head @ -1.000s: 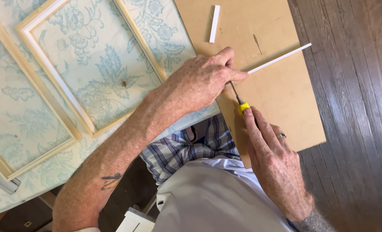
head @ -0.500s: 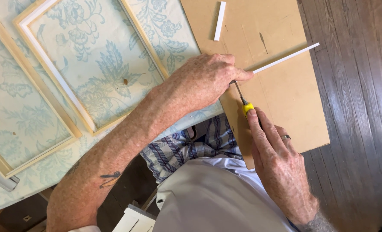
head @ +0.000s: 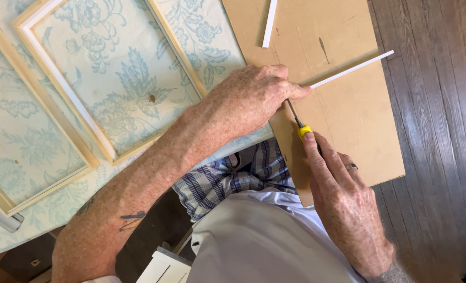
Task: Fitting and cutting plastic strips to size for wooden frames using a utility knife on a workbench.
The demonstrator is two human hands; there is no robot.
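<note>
My left hand presses down on the near end of a thin white strip that lies across a brown board. My right hand grips a utility knife with a yellow front; its blade tip meets the strip right beside my left fingertips. A ring shows on a finger of my right hand.
A second, shorter white strip lies at the board's top edge. Two pale wooden frames rest on a floral blue cloth to the left. Dark wooden floorboards run along the right.
Both hands stay in the same grip at the strip; the knife has edged slightly, and the view has shifted a little.
</note>
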